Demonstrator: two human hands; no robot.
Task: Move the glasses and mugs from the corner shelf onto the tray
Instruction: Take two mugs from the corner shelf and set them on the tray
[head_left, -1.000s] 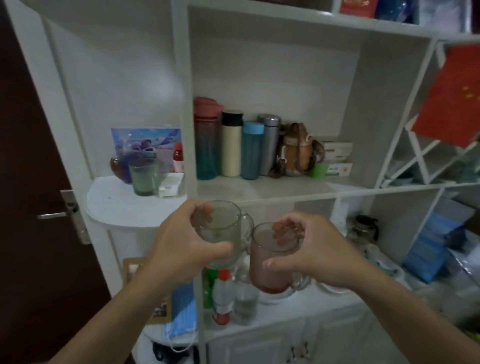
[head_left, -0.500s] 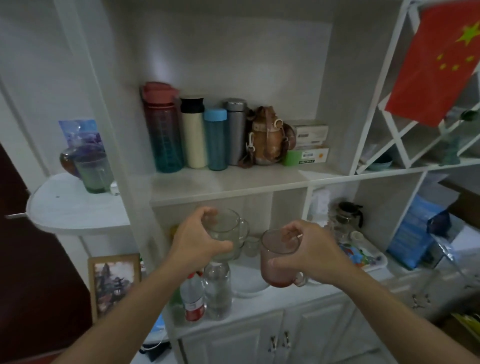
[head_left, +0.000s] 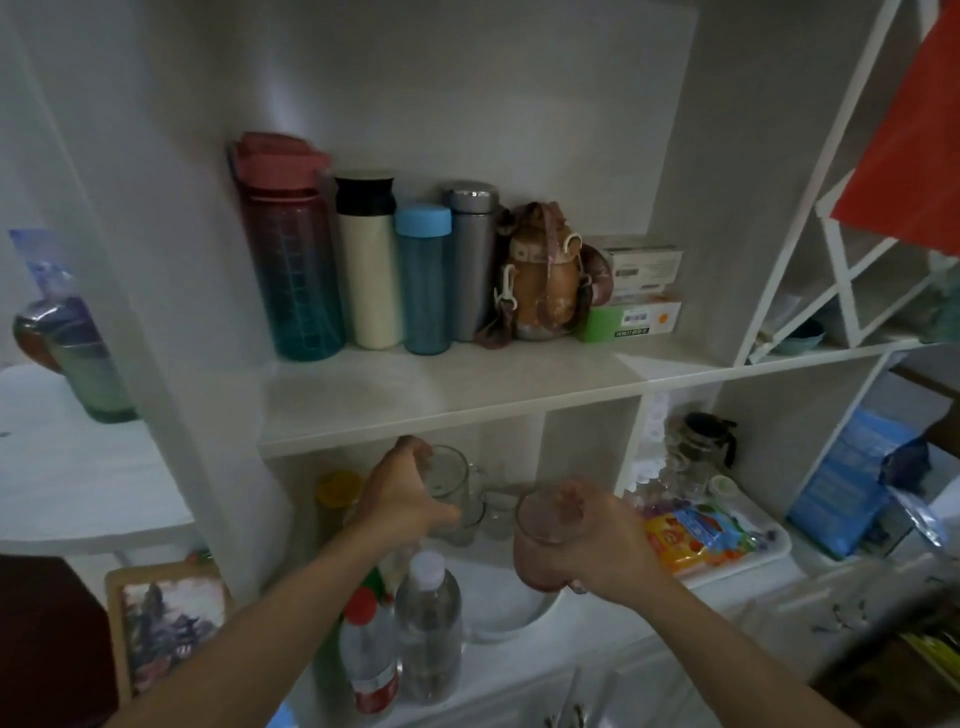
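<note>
My left hand (head_left: 402, 499) grips a clear glass mug (head_left: 453, 483) from above, held under the main shelf board. My right hand (head_left: 597, 540) holds a pink tinted glass mug (head_left: 540, 545) by its rim and side, just right of the clear one. Both mugs hang above the lower counter. A white tray (head_left: 774, 545) lies on that counter to the right, carrying a colourful packet and small glass items. A green tinted glass (head_left: 98, 374) still stands on the rounded corner shelf (head_left: 78, 478) at far left, with a dark round vessel behind it.
Several tall bottles (head_left: 363, 260) and a brown flask stand on the middle shelf. Plastic bottles (head_left: 426, 629) and a white bowl (head_left: 509, 608) sit under my hands. A glass coffee pot (head_left: 706, 441) and a blue package (head_left: 847, 483) are to the right.
Both hands with their mugs have moved down and right, away from the corner shelf and below the main shelf board. The view has swung right and down.
</note>
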